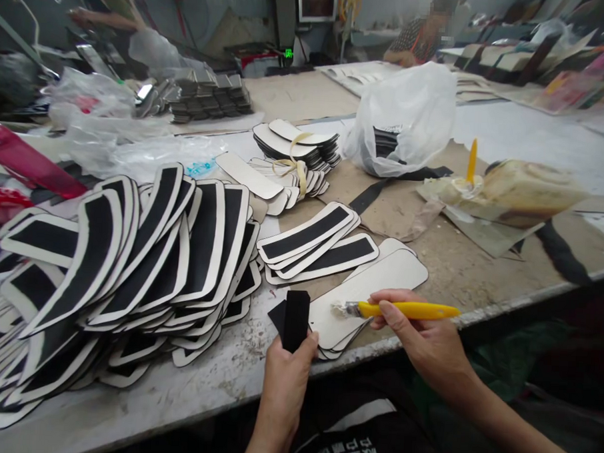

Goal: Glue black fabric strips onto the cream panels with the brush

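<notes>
My right hand (417, 332) is closed around a brush (408, 310) with a yellow handle. Its bristles touch the top piece of a small stack of cream curved panels (380, 276) at the table's front edge. In my left hand (292, 366) are black strips (296, 320), pinched between thumb and fingers beside that stack. Just behind lie a few cream panels with black strips on them (314, 237). A large heap of similar panels (171, 247) with black strips spreads to the left.
A tipped, glue-smeared container (526, 189) with a yellow handle (472, 160) upright by its mouth lies at right. Behind are a white plastic bag (407, 111) holding dark pieces and banded panel bundles (298, 143). A pink bottle (32, 161) lies far left. Two people (415, 44) are in the background.
</notes>
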Demonstrator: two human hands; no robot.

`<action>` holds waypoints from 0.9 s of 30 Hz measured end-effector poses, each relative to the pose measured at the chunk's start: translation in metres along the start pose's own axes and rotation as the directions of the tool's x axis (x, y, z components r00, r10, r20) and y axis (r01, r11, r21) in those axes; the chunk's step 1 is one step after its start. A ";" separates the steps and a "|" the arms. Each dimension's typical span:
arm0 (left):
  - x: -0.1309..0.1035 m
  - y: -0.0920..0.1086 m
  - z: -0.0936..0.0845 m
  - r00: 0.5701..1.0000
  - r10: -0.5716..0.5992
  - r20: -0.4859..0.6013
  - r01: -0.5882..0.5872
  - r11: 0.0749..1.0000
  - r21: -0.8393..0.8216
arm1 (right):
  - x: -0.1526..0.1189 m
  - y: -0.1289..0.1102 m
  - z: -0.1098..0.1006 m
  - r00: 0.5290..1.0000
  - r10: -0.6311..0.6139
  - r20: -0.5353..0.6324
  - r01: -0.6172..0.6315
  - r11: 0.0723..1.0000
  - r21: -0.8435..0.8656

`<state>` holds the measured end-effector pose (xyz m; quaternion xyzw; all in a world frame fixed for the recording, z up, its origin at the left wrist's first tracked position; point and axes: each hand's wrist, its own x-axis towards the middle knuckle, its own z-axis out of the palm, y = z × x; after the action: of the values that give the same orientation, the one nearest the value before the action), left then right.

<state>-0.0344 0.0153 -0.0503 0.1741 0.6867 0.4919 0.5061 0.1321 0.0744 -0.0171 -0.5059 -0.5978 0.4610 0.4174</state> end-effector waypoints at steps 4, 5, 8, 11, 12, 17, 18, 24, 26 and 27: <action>-0.001 -0.001 -0.003 1.000 0.013 0.012 -0.013 0.999 0.036 | -0.001 0.001 0.004 0.998 -0.014 0.066 0.014 1.000 0.006; -0.001 -0.001 -0.004 1.000 0.017 0.016 -0.017 0.999 0.050 | 0.000 0.005 0.003 0.998 -0.026 0.061 0.027 1.000 -0.014; 0.000 -0.004 -0.008 1.000 0.006 0.031 -0.008 0.997 0.075 | 0.006 0.020 -0.012 0.994 -0.108 -0.010 0.105 0.983 -0.149; 0.000 -0.004 -0.007 1.000 -0.012 0.015 0.011 0.998 0.066 | 0.011 0.031 -0.039 0.971 -0.229 -0.071 0.192 0.920 -0.340; 0.000 -0.004 -0.006 1.000 -0.015 0.008 0.014 0.998 0.057 | 0.012 0.032 -0.048 0.958 -0.273 -0.084 0.218 0.890 -0.401; -0.004 0.000 0.000 0.999 -0.023 -0.034 0.024 0.999 0.026 | 0.016 0.033 -0.081 0.889 -0.452 -0.079 0.321 0.737 -0.595; -0.004 0.001 0.001 0.999 -0.023 -0.044 0.024 0.999 0.028 | 0.017 0.033 -0.085 0.874 -0.481 -0.068 0.343 0.711 -0.614; -0.003 0.000 0.000 0.998 -0.039 -0.040 0.041 0.998 0.044 | 0.015 0.037 -0.090 0.787 -0.610 0.086 0.492 0.539 -0.684; -0.002 -0.001 -0.001 0.999 -0.032 -0.044 0.034 0.998 0.061 | 0.012 0.038 -0.086 0.772 -0.617 0.155 0.522 0.475 -0.708; -0.001 -0.002 -0.001 0.998 -0.029 -0.049 0.033 0.997 0.075 | 0.010 0.038 -0.083 0.763 -0.619 0.185 0.534 0.444 -0.720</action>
<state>-0.0344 0.0128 -0.0513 0.1708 0.7195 0.4616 0.4900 0.2188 0.0972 -0.0352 -0.4183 -0.8428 -0.0188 0.3383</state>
